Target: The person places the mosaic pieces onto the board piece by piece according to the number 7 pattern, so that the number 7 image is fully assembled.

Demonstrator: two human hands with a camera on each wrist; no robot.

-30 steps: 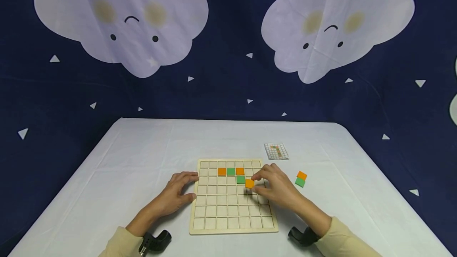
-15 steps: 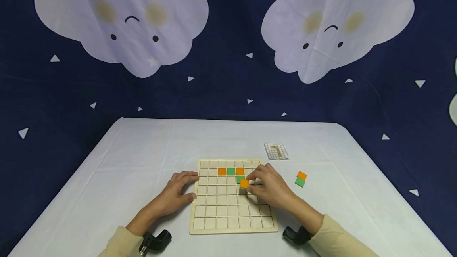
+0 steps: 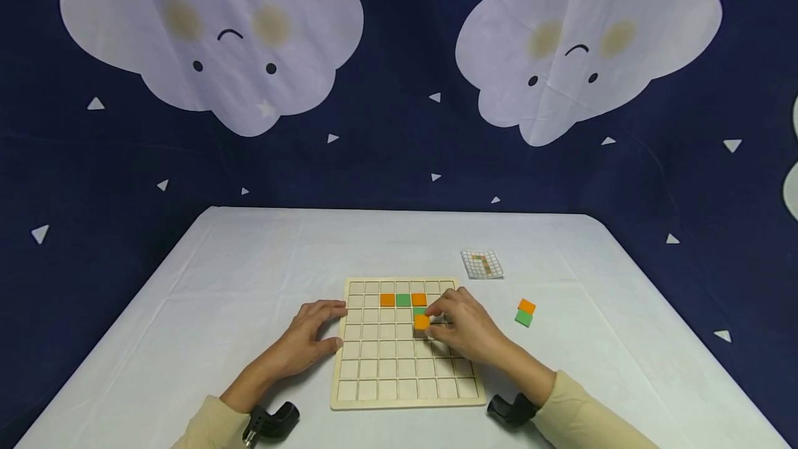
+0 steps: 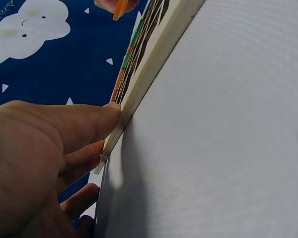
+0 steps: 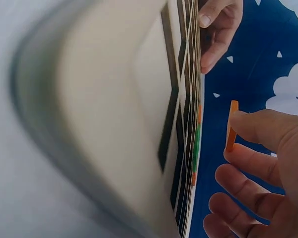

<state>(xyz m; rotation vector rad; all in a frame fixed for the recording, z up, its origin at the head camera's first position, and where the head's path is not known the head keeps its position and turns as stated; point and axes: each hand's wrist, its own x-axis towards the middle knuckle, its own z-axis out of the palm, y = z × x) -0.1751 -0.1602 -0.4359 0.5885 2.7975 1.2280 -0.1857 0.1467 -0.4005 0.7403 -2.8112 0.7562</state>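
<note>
Head view: R hand [image 3: 467, 328] pinches an orange tile [image 3: 421, 322] btwn thumb & index finger, over the wooden grid board [image 3: 379, 350]. R wrist view has that tile up off the board, edge-on, w/ the other R fingers loosely bent. L hand [image 3: 305, 338] lies at the board's L edge, fingers relaxed & fairly straight, thumb tip touching the rim in L wrist view.

On the board, 2nd row from the far side: L-hand orange square [image 3: 388, 300], mid green square [image 3: 403, 300], R-hand orange square [image 3: 419, 299], side by side. Lower green square [image 3: 420, 310] sits directly nearer the person than the last one, partly hidden by the held tile.

Pattern card [image 3: 482, 265] lies near the board's far R corner. Further R, loose orange tile [image 3: 526, 306] & loose green tile [image 3: 524, 318] touch on the white tablecloth [image 3: 187, 338]. Bkgd: navy backdrop [image 3: 399, 158] w/ clouds.
</note>
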